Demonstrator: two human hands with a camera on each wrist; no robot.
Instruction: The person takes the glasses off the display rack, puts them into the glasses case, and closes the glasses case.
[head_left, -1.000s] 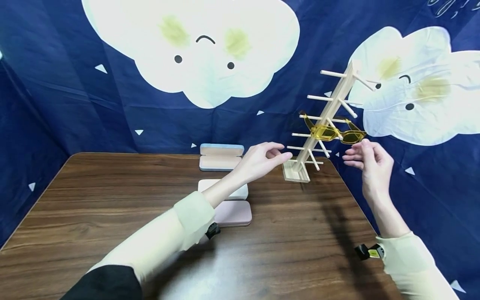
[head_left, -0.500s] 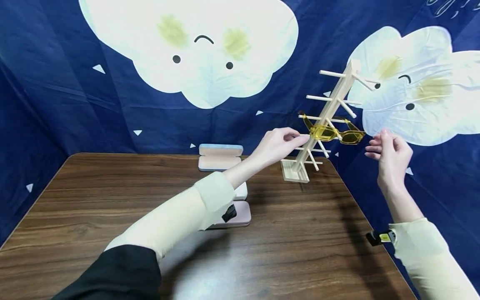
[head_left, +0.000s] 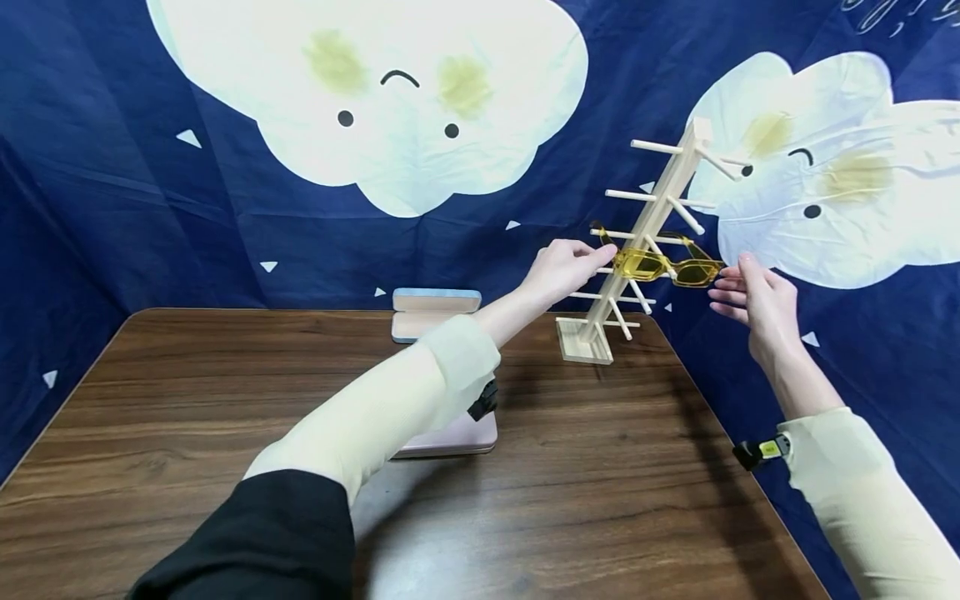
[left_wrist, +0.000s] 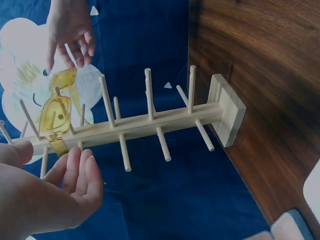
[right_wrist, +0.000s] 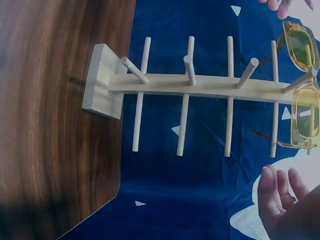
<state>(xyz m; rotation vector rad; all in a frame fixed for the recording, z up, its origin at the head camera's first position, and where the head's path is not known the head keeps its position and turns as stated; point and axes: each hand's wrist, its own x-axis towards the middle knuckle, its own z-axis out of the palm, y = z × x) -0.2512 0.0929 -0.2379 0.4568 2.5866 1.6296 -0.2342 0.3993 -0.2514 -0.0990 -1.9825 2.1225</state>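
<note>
Table [head_left: 187, 400]: dark brown wood-grain top, set against a navy cloth backdrop [head_left: 112, 208] printed with white smiling clouds.
Cases: a pale blue hard glasses case [head_left: 435, 302] lies open at the far edge of the table; nearer, a pink hard glasses case [head_left: 457, 437] lies shut, partly hidden behind the left forearm.
Left sleeve [head_left: 390, 408]: cream cuff over a black upper sleeve, crossing above the cases toward the rack.
Left hand [head_left: 564, 268]: raised at the left end of the glasses, thumb and fingers loosely curved; in the left wrist view the fingertips [left_wrist: 80, 160] sit right at the left temple of the frame, and I cannot tell whether they pinch it or only touch it.
Rack [head_left: 651, 225]: a pale wooden stand, a slanted post with thin dowel pegs on both sides, its square base [head_left: 583, 342] on the far right corner of the table.
Glasses [head_left: 663, 267]: translucent yellow rectangular sunglasses resting across the pegs about midway up the rack, lenses facing the person.
Right hand [head_left: 753, 300]: released, fingers straight and spread, just beside the right end of the glasses; the wrist views show a gap between them.
Right sleeve [head_left: 847, 483]: cream, at the lower right.
</note>
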